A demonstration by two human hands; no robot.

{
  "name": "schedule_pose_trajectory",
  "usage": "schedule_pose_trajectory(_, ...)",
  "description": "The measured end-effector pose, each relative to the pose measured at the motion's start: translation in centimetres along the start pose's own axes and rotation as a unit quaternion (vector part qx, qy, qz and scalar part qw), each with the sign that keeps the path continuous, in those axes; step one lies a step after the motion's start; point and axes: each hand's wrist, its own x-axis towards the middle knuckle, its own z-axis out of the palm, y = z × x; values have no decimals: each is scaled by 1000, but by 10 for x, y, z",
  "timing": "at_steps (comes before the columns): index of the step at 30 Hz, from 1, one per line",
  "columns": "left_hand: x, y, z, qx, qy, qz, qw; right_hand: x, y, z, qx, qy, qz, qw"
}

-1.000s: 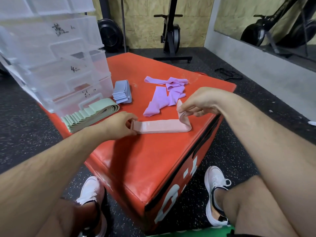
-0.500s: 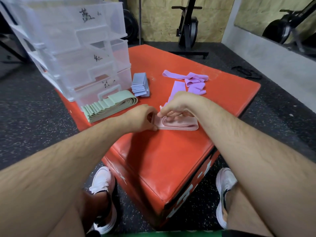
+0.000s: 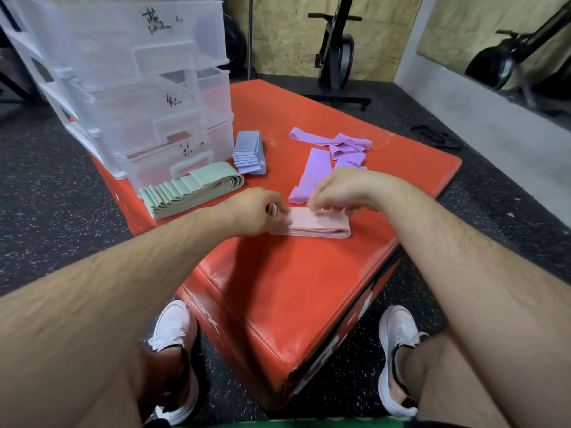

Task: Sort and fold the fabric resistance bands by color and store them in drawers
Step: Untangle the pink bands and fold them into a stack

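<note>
pink band (image 3: 315, 225): left end hidden under left hand (image 3: 256, 211), far edge under right hand (image 3: 340, 193) | purple bands (image 3: 312, 171): partly behind right hand | drawer unit (image 3: 139, 88): cut off at top and left edges, contents blurred by frosted plastic | drawer labels (image 3: 156, 21): handwritten, unreadable

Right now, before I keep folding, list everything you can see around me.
drawer unit: one, clear plastic, three drawers in view, back left on the box
green bands: a fanned stack, pale green, in front of the drawer unit
blue bands: a folded stack, pale blue, right of the drawer unit
purple bands: several, purple, loose, far side of the box
pink band: one, pink, folded, mid-box under both hands
box: one, red, on the dark floor
exercise bike: one, black, behind the box
shoes: two, white, on the floor beside the box's near corner
left hand: pinches the pink band's left end
right hand: grips its far edge
</note>
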Motion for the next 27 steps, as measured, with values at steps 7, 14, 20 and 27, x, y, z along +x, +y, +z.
schedule_pose_trajectory(7,1,1,3,-21,9,-16,1000,2,30,0,-13,-1,92,996)
schedule_pose_trajectory(14,3,3,1,-23,-14,-51,998,-1,36,5,60,10,105,993)
schedule_pose_trajectory(20,8,17,-5,-149,21,-27,988,-10,30,-3,85,91,-75,989)
schedule_pose_trajectory(27,14,19,-17,-306,-13,-70,950,-18,9,-14,225,198,-193,935)
